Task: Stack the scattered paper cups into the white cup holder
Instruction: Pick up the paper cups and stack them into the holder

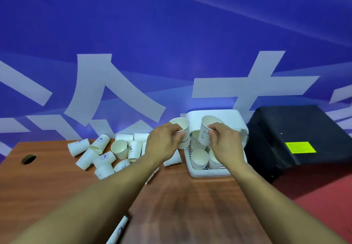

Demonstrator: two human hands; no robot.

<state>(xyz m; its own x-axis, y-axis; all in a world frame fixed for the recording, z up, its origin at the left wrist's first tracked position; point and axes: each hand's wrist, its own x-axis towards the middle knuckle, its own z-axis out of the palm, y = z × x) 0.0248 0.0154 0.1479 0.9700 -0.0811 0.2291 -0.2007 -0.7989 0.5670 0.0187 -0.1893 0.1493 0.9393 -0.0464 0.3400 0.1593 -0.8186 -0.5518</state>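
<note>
**Q:** Cup positions?

**A:** My left hand (163,142) fingers are curled round a HELLO cup (184,129). My right hand (224,140) fingers pinch a rabbit cup (205,129). Both cups are open end up, in front of the white cup holder (224,116).

**Q:** Surroundings?

**A:** Cup stacks (199,158) sit in the holder. Scattered cups (106,152) lie to its left on the table (181,196).

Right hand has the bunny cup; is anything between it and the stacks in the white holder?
Nothing visible does. The bunny cup in the right hand hangs above the cup stacks in the holder, open air between. The white hood arches behind it, not under it. The left hand holds the HELLO cup off to the left.
</note>
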